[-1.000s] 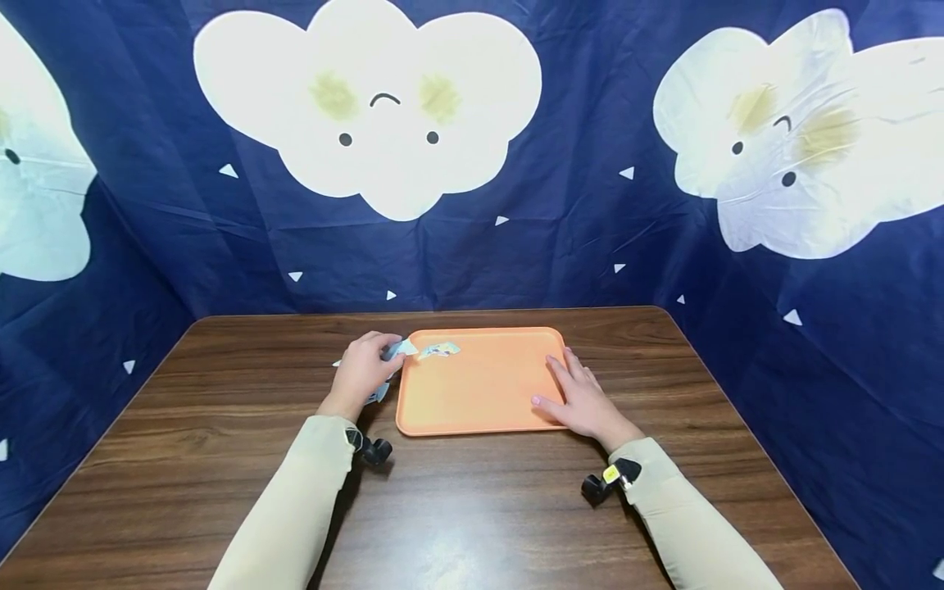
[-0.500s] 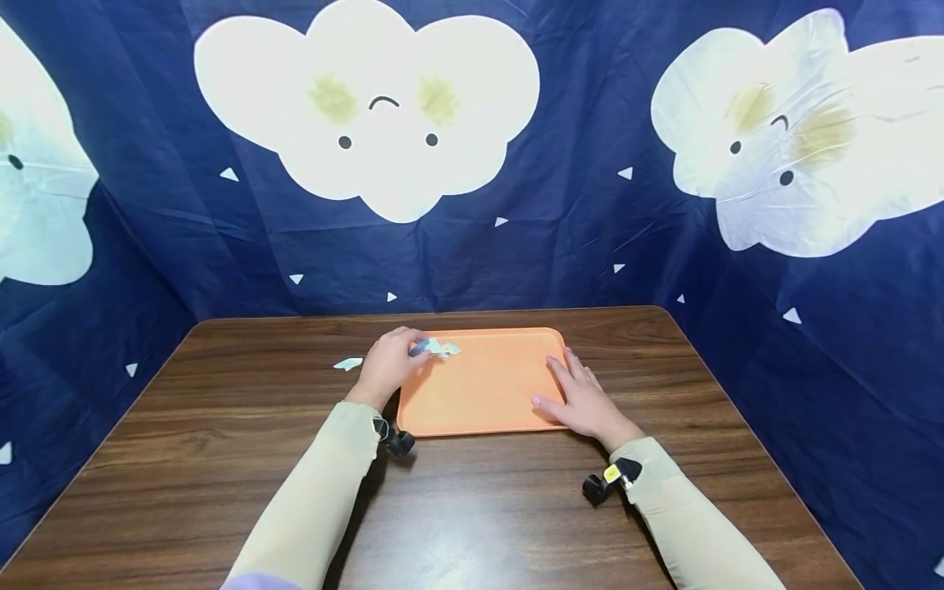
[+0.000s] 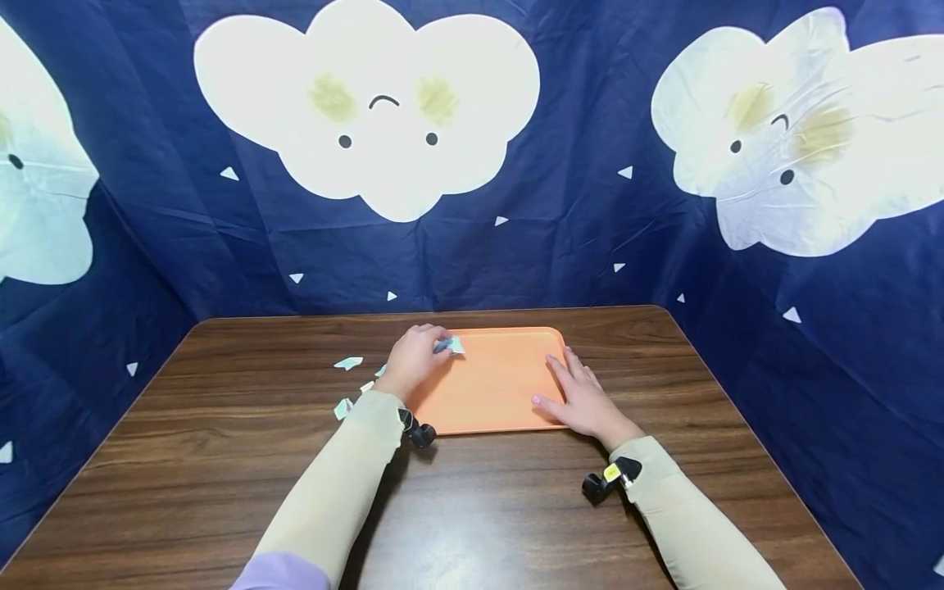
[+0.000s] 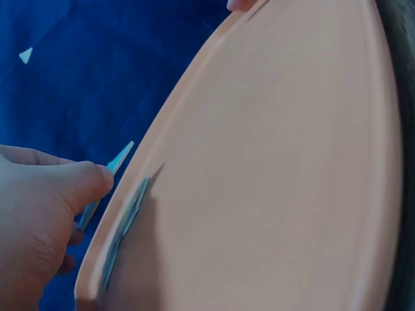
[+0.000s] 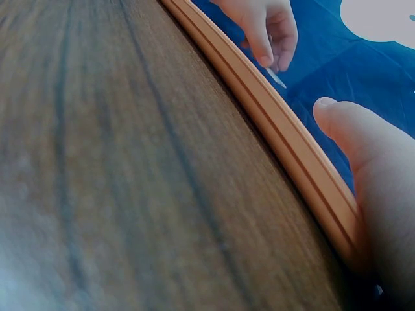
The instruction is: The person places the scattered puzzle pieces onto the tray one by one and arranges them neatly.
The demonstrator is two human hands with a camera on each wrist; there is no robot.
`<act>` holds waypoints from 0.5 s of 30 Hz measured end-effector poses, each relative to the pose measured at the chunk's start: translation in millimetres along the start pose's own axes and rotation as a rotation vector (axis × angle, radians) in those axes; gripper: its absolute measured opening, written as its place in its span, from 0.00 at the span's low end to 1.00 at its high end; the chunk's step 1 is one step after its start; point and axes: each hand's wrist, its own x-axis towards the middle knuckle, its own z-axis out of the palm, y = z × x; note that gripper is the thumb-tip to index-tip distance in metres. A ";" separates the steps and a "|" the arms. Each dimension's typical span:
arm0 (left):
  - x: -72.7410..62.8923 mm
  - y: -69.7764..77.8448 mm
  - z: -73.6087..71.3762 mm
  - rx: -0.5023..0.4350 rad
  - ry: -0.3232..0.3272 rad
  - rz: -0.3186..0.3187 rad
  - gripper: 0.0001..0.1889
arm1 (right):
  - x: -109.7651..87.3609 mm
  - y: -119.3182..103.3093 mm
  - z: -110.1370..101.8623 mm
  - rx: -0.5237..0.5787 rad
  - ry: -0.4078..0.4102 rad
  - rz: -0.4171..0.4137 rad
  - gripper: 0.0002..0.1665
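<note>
My left hand [image 3: 415, 358] pinches a flat pale-blue jagged piece [image 3: 457, 346], like torn card, between thumb and fingers. It is above the far left part of an orange tray [image 3: 497, 385]. In the left wrist view a second jagged piece [image 4: 125, 230] lies on the tray inside its rim, below the held one; in the head view my left hand hides it. With fingers spread, my right hand [image 3: 586, 404] rests on the tray's right side. The right wrist view shows its thumb [image 5: 340, 120] over the tray's rim.
Several similar pale pieces lie on the brown wooden table left of the tray, among them a far one [image 3: 348, 363] and a near one [image 3: 343, 408]. A dark blue curtain [image 3: 457, 262] with cloud prints stands behind the table [image 3: 221, 426].
My left hand has moved right from the table's left side to above the tray, carrying the pinched piece. Pieces on the table are uncovered behind it. My right hand has stayed put.
</note>
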 end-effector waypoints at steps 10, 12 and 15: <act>10.4 15.5 11.1 0.065 -0.007 0.069 0.12 | -0.9 -0.8 0.9 0.005 0.002 -0.011 0.54; 12.8 18.6 12.6 0.075 -0.007 0.088 0.12 | -0.6 -1.0 0.4 0.006 0.006 -0.015 0.54; 16.3 21.7 15.7 0.067 -0.009 0.103 0.11 | -0.1 -1.3 -0.2 0.003 0.007 -0.014 0.54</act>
